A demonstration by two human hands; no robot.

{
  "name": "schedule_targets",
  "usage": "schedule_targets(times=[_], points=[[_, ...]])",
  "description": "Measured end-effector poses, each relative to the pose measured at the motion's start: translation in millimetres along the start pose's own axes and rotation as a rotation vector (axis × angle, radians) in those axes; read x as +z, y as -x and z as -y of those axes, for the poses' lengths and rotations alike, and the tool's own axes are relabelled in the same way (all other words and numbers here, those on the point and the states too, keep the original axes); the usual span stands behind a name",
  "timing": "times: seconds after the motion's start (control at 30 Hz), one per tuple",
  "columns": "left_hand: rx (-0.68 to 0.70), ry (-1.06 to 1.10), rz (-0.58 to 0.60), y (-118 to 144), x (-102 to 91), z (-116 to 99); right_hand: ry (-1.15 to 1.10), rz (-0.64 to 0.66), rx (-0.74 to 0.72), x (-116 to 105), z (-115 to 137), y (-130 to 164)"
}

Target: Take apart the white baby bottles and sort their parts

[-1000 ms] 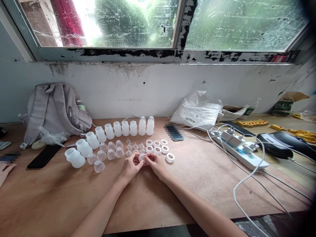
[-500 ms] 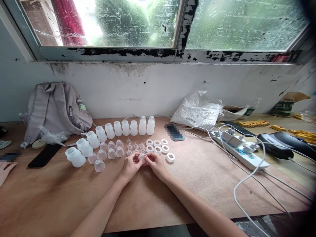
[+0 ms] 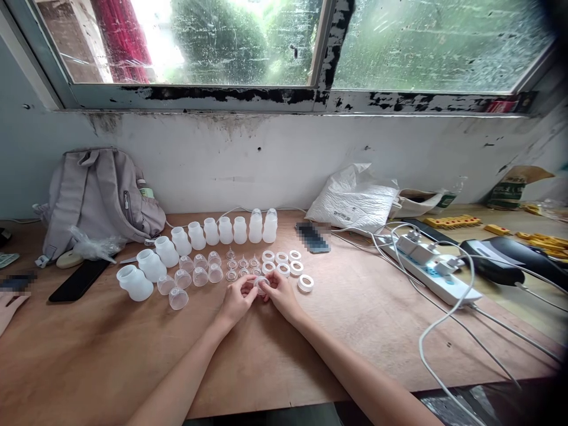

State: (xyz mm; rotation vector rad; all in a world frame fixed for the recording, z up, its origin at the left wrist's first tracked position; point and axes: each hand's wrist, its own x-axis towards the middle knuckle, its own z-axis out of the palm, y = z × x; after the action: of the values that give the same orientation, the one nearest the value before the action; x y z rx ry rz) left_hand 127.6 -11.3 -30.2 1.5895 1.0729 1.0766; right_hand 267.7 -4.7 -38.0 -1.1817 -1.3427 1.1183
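My left hand (image 3: 236, 300) and my right hand (image 3: 280, 294) meet over the table, both closed with fingertips pinching a small round translucent bottle ring (image 3: 261, 284). Fingers cover part of it, and whether a nipple sits inside cannot be made out. Just beyond my fingers stand several clear silicone nipples (image 3: 242, 262). White collar rings (image 3: 281, 258) lie to the right, with a stack of rings (image 3: 305, 283) nearest my right hand. Several clear dome caps (image 3: 178, 298) are left of my left hand. Frosted baby bottles (image 3: 135, 283) form a curved row behind; two at its right end (image 3: 270, 226) wear caps.
A grey backpack (image 3: 100, 195) and a black phone (image 3: 80, 280) are on the left, near another person's hand (image 3: 11, 310). At right, a white power strip (image 3: 432, 278) trails loose cables. A silvery bag (image 3: 355, 198) rests against the wall.
Both hands have shifted slightly right with the ring, and its tilt has changed a little. The bottles, caps and rings on the table stay put.
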Motion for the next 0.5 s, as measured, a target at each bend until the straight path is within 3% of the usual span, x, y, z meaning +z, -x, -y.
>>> schedule_targets(times=[0.23, 0.5], points=[[0.099, -0.181, 0.026, 8, -0.3, -9, 0.230, -0.053, -0.105, -4, -2, 0], [0.128, -0.228, 0.019, 11, 2.4, -11, 0.275, -0.045, -0.101, -2, 6, 2]])
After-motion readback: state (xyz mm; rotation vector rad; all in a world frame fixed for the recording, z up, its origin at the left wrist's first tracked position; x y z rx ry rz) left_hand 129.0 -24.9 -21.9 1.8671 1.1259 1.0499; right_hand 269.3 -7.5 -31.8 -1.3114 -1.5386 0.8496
